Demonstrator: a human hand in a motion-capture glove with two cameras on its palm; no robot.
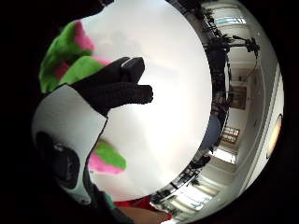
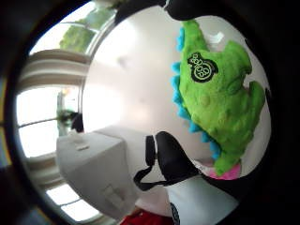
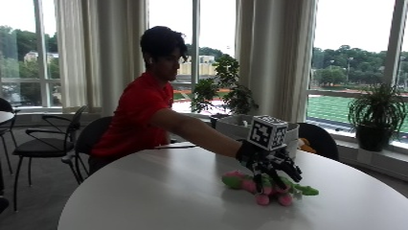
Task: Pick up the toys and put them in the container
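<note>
Gloved right hand [image 3: 265, 165] rests on green-pink plush toy [image 3: 267, 184] on white table [image 3: 159, 196].

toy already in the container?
No: in the outside view the green and pink plush toy still lies on the white table, under the gloved right hand.

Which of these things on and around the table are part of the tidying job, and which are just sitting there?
Part of the job:
- green and pink plush toy, lying on the white table
- gloved right hand, reaching down onto the toy
- grey container at the table's far side

Just there:
- potted plants by the window
- black chairs
</note>
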